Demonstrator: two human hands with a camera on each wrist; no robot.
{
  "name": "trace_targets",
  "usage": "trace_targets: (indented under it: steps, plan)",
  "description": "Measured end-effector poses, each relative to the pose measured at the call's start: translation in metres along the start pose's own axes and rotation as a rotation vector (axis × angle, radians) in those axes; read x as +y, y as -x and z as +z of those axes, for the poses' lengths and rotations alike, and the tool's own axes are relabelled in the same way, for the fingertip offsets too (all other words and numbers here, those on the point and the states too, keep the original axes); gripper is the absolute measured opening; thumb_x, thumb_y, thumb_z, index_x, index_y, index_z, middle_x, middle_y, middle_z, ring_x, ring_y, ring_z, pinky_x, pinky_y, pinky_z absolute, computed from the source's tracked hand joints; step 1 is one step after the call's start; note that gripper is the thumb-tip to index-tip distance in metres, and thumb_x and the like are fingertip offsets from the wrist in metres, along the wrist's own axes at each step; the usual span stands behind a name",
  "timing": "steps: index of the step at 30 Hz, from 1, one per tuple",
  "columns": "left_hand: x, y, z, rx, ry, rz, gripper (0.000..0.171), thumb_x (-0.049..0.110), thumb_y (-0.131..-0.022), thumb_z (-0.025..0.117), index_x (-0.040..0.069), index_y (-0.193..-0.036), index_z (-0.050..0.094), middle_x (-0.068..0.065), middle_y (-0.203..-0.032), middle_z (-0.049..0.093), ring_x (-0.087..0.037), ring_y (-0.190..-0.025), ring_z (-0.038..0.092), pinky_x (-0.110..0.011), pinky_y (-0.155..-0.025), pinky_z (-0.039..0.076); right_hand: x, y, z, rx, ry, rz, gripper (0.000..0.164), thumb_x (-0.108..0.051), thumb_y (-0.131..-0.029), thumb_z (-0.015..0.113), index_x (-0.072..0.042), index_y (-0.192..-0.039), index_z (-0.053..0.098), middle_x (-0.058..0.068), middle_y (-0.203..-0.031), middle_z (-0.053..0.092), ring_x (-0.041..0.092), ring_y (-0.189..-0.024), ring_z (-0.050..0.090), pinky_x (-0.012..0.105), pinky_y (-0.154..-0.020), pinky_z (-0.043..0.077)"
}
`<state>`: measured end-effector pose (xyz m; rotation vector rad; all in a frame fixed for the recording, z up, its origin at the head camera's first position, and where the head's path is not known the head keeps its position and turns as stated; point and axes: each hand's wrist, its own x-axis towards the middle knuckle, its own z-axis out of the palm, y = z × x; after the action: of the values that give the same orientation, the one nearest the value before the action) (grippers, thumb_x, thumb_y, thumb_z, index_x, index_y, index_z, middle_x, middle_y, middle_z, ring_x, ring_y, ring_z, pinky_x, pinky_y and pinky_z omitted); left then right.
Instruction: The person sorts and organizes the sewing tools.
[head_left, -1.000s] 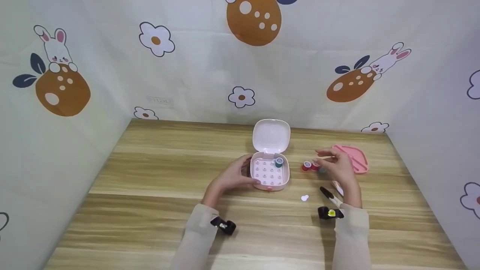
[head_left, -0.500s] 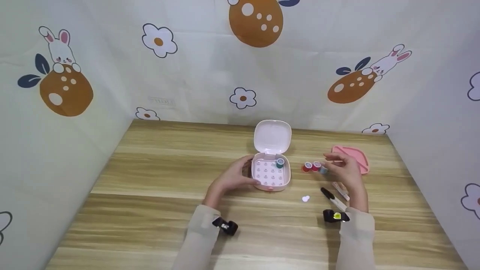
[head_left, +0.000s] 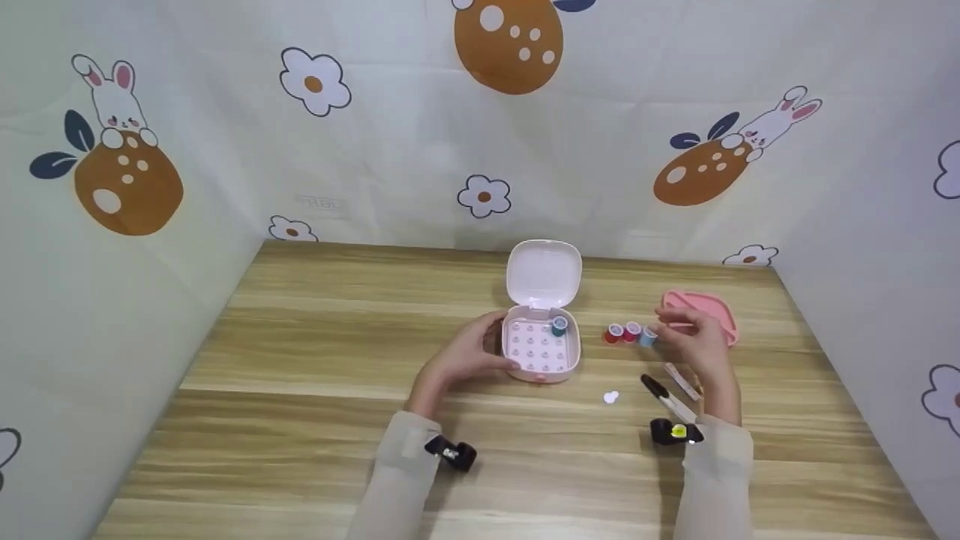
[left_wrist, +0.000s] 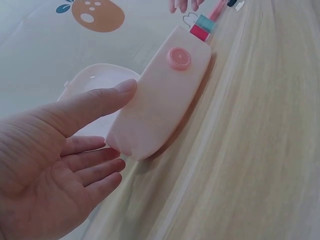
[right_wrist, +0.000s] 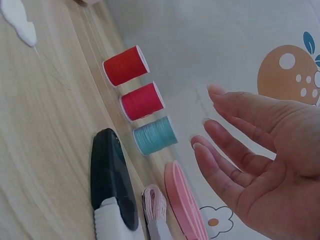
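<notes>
L hand point(head_left: 466, 351) grips pink box point(left_wrist: 155, 110), lid up, nr far edge of tabletop point(head_left: 315, 435). R hand point(head_left: 699, 343), fingers loosely apart, hangs nr blue spool point(right_wrist: 155, 136); red spool point(right_wrist: 125, 66), crimson spool point(right_wrist: 142, 102) alongside. Pink tray point(head_left: 714, 304), twd far R corner, is part-hidden behind it. I can't see end of blk/wht tool point(right_wrist: 112, 172) by R sleeve point(head_left: 716, 476).

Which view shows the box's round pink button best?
Left wrist: the button shows large and unobstructed on the box. The head view has it small, seen from above; the right wrist view doesn't show it.
</notes>
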<state>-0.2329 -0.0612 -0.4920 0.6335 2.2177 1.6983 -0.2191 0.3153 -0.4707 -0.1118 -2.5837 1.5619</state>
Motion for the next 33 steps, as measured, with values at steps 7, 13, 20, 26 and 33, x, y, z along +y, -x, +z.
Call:
trace_targets:
  steps: [7,13,20,26,33]
  plan:
    - [0.0,-0.001,0.001,-0.004,0.024,-0.003,0.088,-0.008,-0.081,0.083,-0.01,-0.157,0.038,-0.029,-0.159,0.045,-0.041,-0.151,0.041,-0.046,-0.128,0.032,0.003,0.002,0.001,-0.008,0.019,0.02,0.042,-0.002,-0.095,0.075,0.012,-0.132,0.064,0.031,-0.132,0.065,0.0,-0.09,0.061,0.014,-0.077,0.057]
    - [0.0,-0.001,0.001,-0.009,0.048,-0.001,0.088,-0.009,-0.081,0.082,-0.01,-0.157,0.038,-0.029,-0.16,0.043,-0.041,-0.153,0.038,-0.046,-0.129,0.03,0.005,0.003,0.002,-0.03,-0.023,0.059,0.041,0.0,-0.096,0.071,0.013,-0.134,0.062,0.03,-0.133,0.062,0.002,-0.089,0.062,0.019,-0.077,0.06]
    - [-0.001,-0.001,0.002,-0.008,0.039,0.015,0.086,-0.009,-0.08,0.083,-0.01,-0.156,0.04,-0.03,-0.158,0.046,-0.042,-0.151,0.041,-0.048,-0.129,0.031,0.012,0.002,0.004,-0.017,-0.036,0.048,0.041,0.003,-0.094,0.073,0.015,-0.131,0.063,0.028,-0.126,0.068,-0.001,-0.086,0.062,0.016,-0.075,0.059]
    - [-0.002,0.0,0.001,0.008,0.004,-0.008,0.086,-0.004,-0.081,0.084,-0.009,-0.155,0.041,-0.028,-0.157,0.049,-0.042,-0.148,0.045,-0.048,-0.126,0.035,0.018,0.0,0.006,-0.005,-0.051,0.052,0.042,0.001,-0.092,0.077,0.017,-0.129,0.064,0.018,-0.112,0.073,-0.003,-0.085,0.063,0.015,-0.075,0.059]
    - [-0.001,0.001,0.001,0.002,0.013,-0.01,0.087,-0.006,-0.081,0.083,-0.009,-0.156,0.039,-0.029,-0.158,0.047,-0.043,-0.149,0.044,-0.048,-0.127,0.034,0.021,0.0,0.006,-0.006,-0.018,0.044,0.04,0.0,-0.092,0.078,0.015,-0.127,0.066,0.022,-0.116,0.073,-0.005,-0.085,0.063,0.012,-0.076,0.057]
